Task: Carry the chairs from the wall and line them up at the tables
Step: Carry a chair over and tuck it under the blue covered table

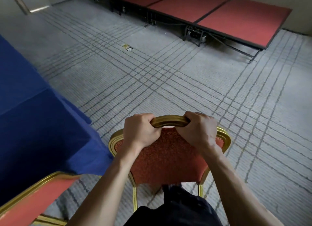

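both hands (141, 130) (197, 129) grip the chair's (168, 159) gold top rail.

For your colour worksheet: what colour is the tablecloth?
The tablecloth is blue, seen in the head view.

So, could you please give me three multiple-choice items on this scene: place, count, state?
1. The blue-clothed table lies where from the held gold-framed chair with red-orange padded back? A left B right C behind
2. Gold-framed chairs in view? A one B two C four
3. Its curved gold top rail is: A gripped by both hands B gripped by one C untouched
1 A, the table fills the left edge; 2 B, a second chair shows lower left; 3 A, left hand and right hand curl round it.
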`<move>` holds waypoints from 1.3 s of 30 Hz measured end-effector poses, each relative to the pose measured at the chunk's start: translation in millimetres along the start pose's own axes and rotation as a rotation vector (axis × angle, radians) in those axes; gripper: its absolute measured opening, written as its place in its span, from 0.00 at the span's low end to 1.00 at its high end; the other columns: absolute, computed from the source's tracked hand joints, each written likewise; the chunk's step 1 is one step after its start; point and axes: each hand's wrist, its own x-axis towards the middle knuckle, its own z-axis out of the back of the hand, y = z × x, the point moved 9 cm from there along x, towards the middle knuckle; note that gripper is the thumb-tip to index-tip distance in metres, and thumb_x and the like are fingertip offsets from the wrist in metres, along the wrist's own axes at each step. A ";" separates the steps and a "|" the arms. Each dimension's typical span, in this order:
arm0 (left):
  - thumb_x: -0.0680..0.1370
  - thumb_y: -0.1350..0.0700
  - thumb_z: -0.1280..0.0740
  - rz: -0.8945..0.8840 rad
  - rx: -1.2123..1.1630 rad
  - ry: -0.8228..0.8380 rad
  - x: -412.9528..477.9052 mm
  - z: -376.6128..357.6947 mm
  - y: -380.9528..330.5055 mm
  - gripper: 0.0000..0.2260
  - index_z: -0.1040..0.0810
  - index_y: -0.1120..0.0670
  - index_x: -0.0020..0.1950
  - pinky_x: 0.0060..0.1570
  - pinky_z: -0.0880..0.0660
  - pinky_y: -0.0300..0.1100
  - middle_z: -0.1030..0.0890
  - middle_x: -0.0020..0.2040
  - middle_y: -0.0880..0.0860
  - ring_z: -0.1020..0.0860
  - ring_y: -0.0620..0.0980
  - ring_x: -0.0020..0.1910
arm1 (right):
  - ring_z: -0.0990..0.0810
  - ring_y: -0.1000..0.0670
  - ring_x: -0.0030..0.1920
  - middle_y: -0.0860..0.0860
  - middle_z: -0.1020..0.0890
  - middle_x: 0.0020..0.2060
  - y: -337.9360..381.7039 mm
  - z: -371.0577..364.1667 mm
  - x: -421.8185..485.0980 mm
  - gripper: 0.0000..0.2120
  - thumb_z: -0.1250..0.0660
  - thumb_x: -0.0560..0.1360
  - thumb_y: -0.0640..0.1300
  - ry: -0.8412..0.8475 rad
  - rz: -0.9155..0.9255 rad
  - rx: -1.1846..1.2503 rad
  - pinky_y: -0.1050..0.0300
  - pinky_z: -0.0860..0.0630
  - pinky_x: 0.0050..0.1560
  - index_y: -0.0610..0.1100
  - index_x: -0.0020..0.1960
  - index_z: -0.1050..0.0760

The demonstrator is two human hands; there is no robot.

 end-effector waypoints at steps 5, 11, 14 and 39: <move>0.66 0.46 0.32 0.069 0.094 -0.019 98.6 -34.5 55.9 0.12 0.26 0.54 0.31 0.29 0.30 0.45 0.23 0.28 0.50 0.21 0.54 0.31 | 0.29 0.46 0.23 0.55 0.32 0.23 4.2 -69.3 119.4 0.16 0.28 0.61 0.52 0.001 0.116 0.132 0.60 0.39 0.31 0.50 0.30 0.35; 0.65 0.49 0.30 0.143 0.104 -0.105 185.6 -34.5 110.3 0.14 0.35 0.51 0.30 0.28 0.39 0.40 0.32 0.25 0.46 0.27 0.52 0.26 | 0.30 0.47 0.23 0.53 0.29 0.23 32.7 -124.1 233.6 0.12 0.31 0.64 0.52 0.022 0.237 0.227 0.59 0.37 0.27 0.47 0.29 0.31; 0.65 0.50 0.30 0.179 0.106 -0.137 231.6 -33.8 142.7 0.15 0.37 0.50 0.30 0.26 0.38 0.40 0.30 0.24 0.48 0.28 0.52 0.24 | 0.30 0.47 0.23 0.53 0.28 0.23 51.7 -151.1 289.9 0.12 0.31 0.65 0.53 0.029 0.286 0.250 0.58 0.34 0.26 0.47 0.30 0.29; 0.63 0.51 0.28 0.348 0.231 -0.204 573.7 -37.9 489.5 0.18 0.39 0.52 0.29 0.23 0.36 0.40 0.31 0.23 0.48 0.32 0.52 0.22 | 0.23 0.45 0.27 0.51 0.22 0.26 269.6 -417.0 700.4 0.12 0.31 0.61 0.55 0.145 0.474 0.256 0.57 0.29 0.29 0.47 0.31 0.26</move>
